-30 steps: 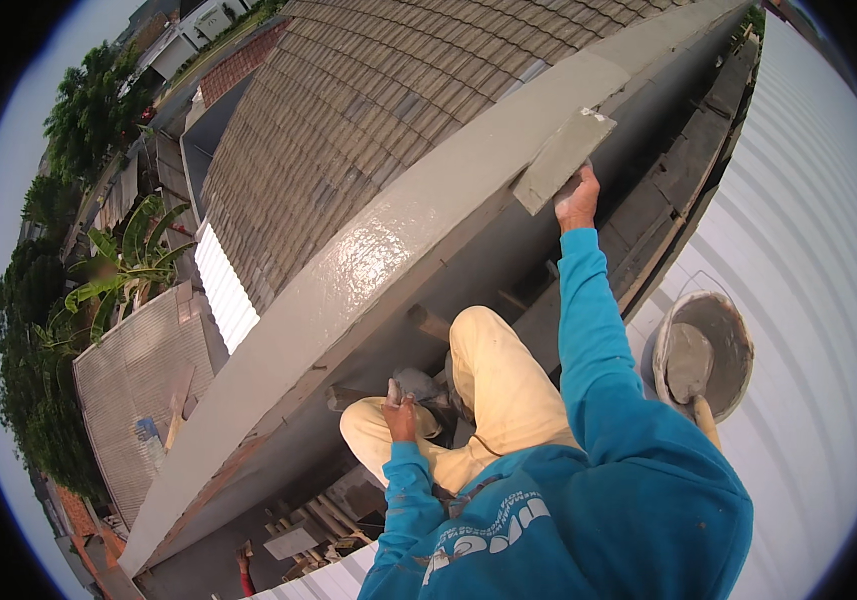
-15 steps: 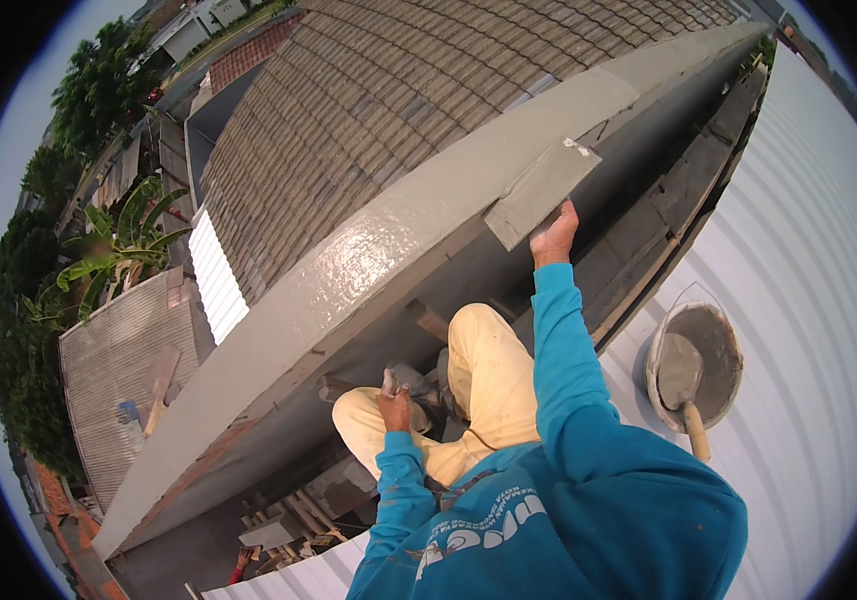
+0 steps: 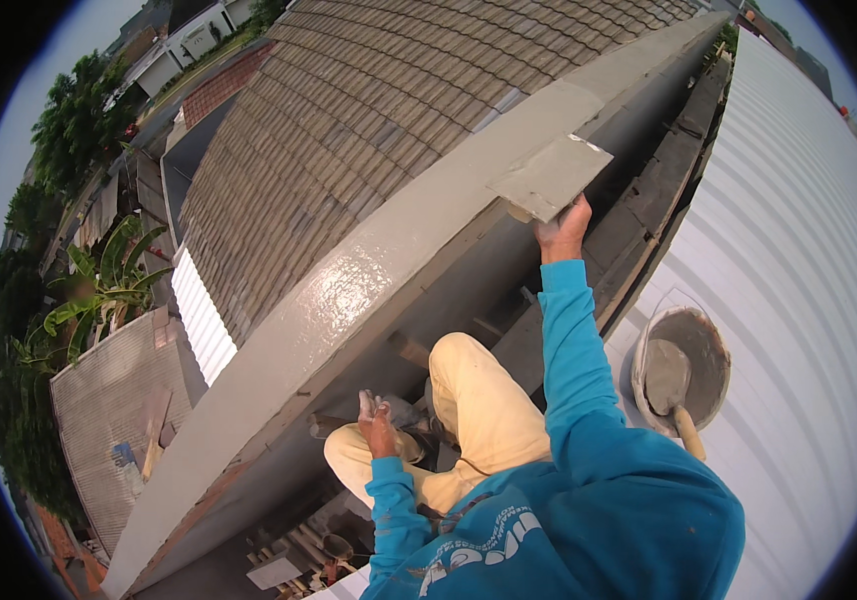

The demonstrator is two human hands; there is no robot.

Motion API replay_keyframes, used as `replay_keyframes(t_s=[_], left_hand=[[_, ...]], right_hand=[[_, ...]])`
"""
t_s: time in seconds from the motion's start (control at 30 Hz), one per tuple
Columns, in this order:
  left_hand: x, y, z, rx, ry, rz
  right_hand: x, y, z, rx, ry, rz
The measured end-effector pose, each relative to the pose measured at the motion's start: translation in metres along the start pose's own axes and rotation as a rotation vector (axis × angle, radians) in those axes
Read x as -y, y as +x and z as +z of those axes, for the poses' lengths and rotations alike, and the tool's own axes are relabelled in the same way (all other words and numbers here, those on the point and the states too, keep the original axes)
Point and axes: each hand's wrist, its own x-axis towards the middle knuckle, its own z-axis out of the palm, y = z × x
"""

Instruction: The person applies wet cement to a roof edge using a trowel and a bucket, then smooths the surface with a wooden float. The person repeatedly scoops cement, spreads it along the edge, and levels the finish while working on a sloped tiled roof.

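My right hand [image 3: 564,232] is closed on a flat rectangular plastering float [image 3: 561,178], gripping it from below and behind. The float lies against the grey cement top of a long wall [image 3: 419,232], near its inner edge. Fresh cement on that top shines wet in the middle. My left hand [image 3: 379,425], smeared with cement, is held over my bent knee with its fingers partly apart and nothing seen in them. To my right, a bucket [image 3: 714,365] holds a dipper with a wooden handle [image 3: 689,432] and grey cement.
Beyond the wall slopes a tiled roof [image 3: 349,130]. White corrugated roofing [image 3: 779,250] spreads to my right, past a dark gutter-like channel [image 3: 669,165]. Below, bamboo poles [image 3: 299,550] and a board [image 3: 274,572] stand near another person's red sleeve [image 3: 329,574].
The float has turned flatter onto the wall top, my right hand moving slightly with it. My left hand's fingers have loosened. The whole view has shifted a little.
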Motion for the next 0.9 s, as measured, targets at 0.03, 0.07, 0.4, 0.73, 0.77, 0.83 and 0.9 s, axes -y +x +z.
replay_keyframes(t_s=[0.03,0.07,0.4,0.73,0.77,0.83,0.9], left_hand=[[-0.011,0.004,0.010,0.058,0.038,0.022],[-0.025,0.003,0.028,0.042,-0.021,0.027],[-0.069,0.020,0.112,-0.080,-0.253,0.044],[-0.078,0.017,0.112,-0.083,-0.155,0.060],[-0.079,0.015,0.111,-0.087,-0.160,0.056],[-0.084,0.015,0.114,-0.101,-0.146,0.049],[-0.085,0.015,0.115,-0.101,-0.152,0.046]], right_hand=[[0.017,0.020,-0.001,0.067,0.025,-0.051],[0.034,0.043,-0.006,0.132,0.048,-0.099],[0.136,0.251,-0.040,-0.014,-0.383,-0.125],[0.155,0.385,-0.012,0.065,-1.304,-0.186],[0.156,0.390,-0.012,0.114,-1.404,-0.241],[0.146,0.394,-0.012,0.152,-1.512,-0.320],[0.139,0.398,-0.018,0.214,-1.613,-0.384]])
